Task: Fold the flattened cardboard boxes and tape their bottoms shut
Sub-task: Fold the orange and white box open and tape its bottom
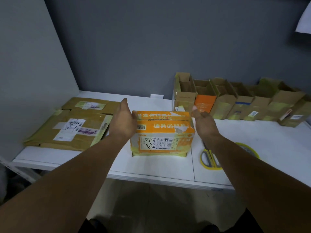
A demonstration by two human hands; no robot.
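Orange box [162, 132] stands on white table [151, 165] against grey wall [151, 47].

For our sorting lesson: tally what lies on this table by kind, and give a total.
Flattened cardboard boxes: 2 visible
Folded boxes in the back row: 7
Orange box between left hand and right hand: 1
Scissors: 1
Tape roll: 1
Total: 12

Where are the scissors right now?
In the head view, the scissors lie on the white table to the right of the orange box, just left of the tape roll, near the front edge.
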